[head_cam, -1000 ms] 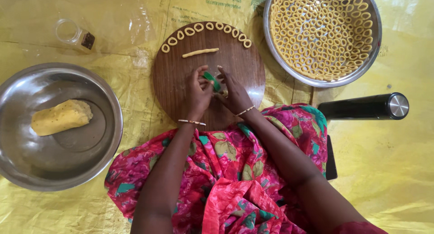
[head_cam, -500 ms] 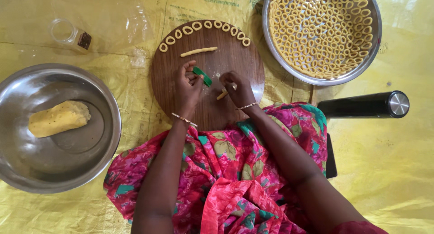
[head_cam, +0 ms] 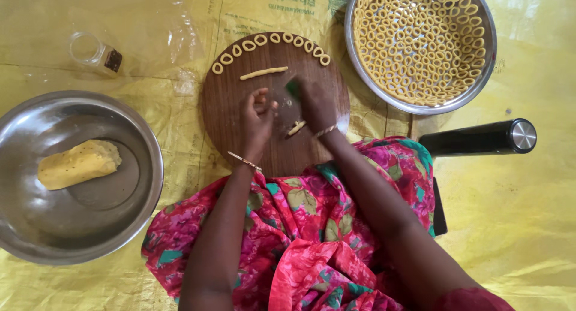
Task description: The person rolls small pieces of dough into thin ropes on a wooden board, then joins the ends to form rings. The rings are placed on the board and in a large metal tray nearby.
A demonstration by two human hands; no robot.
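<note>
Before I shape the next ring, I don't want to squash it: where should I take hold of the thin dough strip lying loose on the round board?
Probably at its two ends. The dough strip lies flat and nearly level across the wooden board, just below the arc of dough rings. Come from above on the near side, since the rings crowd the far side; a light pinch suits its thinness.
</note>
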